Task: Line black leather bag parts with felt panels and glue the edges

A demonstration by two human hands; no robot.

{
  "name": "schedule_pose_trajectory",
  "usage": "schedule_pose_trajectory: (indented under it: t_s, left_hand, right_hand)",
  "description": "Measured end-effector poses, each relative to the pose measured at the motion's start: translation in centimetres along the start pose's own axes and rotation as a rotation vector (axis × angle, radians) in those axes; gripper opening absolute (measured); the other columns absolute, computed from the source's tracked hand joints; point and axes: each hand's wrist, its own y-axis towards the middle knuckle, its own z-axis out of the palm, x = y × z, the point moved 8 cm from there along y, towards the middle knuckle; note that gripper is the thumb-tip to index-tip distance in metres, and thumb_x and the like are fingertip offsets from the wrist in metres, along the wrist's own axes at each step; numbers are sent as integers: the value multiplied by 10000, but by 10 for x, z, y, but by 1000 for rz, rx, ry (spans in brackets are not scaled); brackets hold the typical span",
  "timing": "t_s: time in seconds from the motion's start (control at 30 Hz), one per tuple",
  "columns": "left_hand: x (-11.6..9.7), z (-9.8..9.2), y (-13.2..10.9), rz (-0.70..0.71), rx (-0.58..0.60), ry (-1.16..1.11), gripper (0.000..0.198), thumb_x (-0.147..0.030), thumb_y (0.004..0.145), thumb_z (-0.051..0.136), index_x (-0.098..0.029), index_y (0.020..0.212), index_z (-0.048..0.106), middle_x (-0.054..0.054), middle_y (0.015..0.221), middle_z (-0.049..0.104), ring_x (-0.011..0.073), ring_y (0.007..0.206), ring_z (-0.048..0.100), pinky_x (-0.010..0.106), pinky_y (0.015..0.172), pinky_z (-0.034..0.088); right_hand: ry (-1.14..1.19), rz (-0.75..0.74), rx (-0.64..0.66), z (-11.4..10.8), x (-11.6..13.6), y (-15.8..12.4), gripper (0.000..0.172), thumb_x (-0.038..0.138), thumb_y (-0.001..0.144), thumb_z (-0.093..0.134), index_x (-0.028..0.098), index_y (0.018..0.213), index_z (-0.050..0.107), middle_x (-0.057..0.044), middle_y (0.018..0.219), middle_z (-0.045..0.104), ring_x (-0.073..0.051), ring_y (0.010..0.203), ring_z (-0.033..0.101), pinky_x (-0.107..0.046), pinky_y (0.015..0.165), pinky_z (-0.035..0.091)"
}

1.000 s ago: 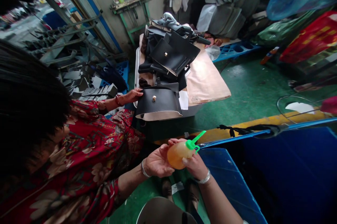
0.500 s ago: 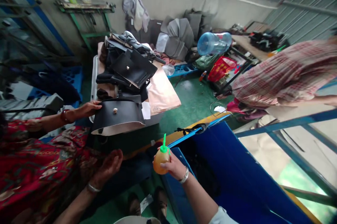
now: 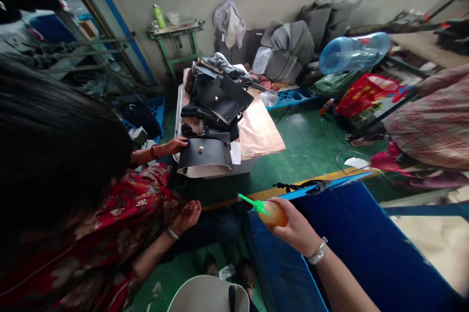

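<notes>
My right hand (image 3: 293, 226), with a silver bracelet at the wrist, is wrapped round a squeeze bottle (image 3: 274, 215) of amber liquid. The bottle's green nozzle points up and to the left. My left hand is out of view. A pale curved piece (image 3: 208, 295) with a dark strip shows at the bottom edge. At the left, a co-worker's hand (image 3: 178, 145) holds a black bag piece (image 3: 205, 153) by its left side. The co-worker's other hand (image 3: 188, 214) is raised with fingers curled, left of the bottle.
Black bags (image 3: 223, 99) are piled on a cloth-covered table (image 3: 262, 129). A large blue bin (image 3: 351, 239) stands beneath and right of my forearm. Another person in a checked shirt (image 3: 436, 121) is at the right. Beyond lie a water jug (image 3: 353, 53) and a red bag (image 3: 368, 94).
The view has shifted left. My right hand has tipped the bottle, so its upright nozzle now slants left. The co-worker's head has come into view at the left.
</notes>
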Motion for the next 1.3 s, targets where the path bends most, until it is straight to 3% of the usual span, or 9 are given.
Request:
schedule_pose_trajectory:
  t_s: [0.13,0.23,0.37,0.6,0.7,0.87,1.0,1.13,1.3]
  left_hand:
    - [23,12,0,-188,57,-262,159,-244,803,479,-157,911,558,79,779,542,198,878,619,365,797,505]
    - [44,20,0,-352,105,-447,154,-188,799,500,-141,936,553,75,781,567,167,803,624,334,761,520]
    - [74,29,-7,-591,150,-657,151,-70,758,499,-127,878,572,66,887,601,108,791,622,233,747,520]
    - [111,45,-36,-854,179,-917,181,-70,751,487,-152,592,519,48,985,605,147,1083,559,200,820,507]
    - [117,39,-39,-937,112,-1106,172,-37,727,493,-150,605,537,41,928,617,134,1023,586,207,814,516]
    - [127,13,-29,-952,-4,-1184,176,-24,740,490,-139,623,554,47,856,619,134,1007,597,199,811,520]
    - [138,-1,-23,-897,-37,-1084,175,-23,739,500,-136,626,571,50,825,624,154,987,613,219,778,534]
    - [143,0,-23,-938,-41,-1154,154,-31,750,524,-129,661,601,55,836,641,155,1006,610,220,800,536]
    - [146,3,-20,-998,-18,-1262,154,-33,774,530,-129,686,612,57,841,650,146,1010,605,222,822,544]
  right_hand:
    - [-15,136,116,37,-23,5,475,202,566,671,199,1007,496,-34,842,604,-213,719,580,-366,681,465]
    - [113,138,128,71,-31,10,457,223,568,683,202,982,491,-13,837,595,-202,746,578,-350,703,467]
    - [261,179,63,99,-39,20,463,223,572,681,190,1004,518,-28,907,603,-219,825,589,-372,775,468]
    - [600,121,-142,136,-65,38,507,320,651,705,208,1079,459,-56,966,591,-213,822,579,-377,737,481]
    - [860,214,-193,161,-90,50,471,409,668,672,225,1050,468,-63,951,608,-225,785,591,-364,641,496]
    - [1116,341,-164,206,-112,74,478,503,722,593,278,1121,456,-52,1140,561,-244,970,595,-410,716,528]
    - [1028,328,-335,216,-124,89,639,478,664,673,286,1203,389,-46,1129,538,-205,871,604,-335,645,523]
    - [729,223,-531,209,-128,98,667,455,633,700,211,1187,420,-61,1060,549,-206,912,571,-355,774,502]
    - [664,142,-563,210,-132,105,681,460,672,649,219,1264,412,-49,1070,559,-194,912,575,-360,828,484]
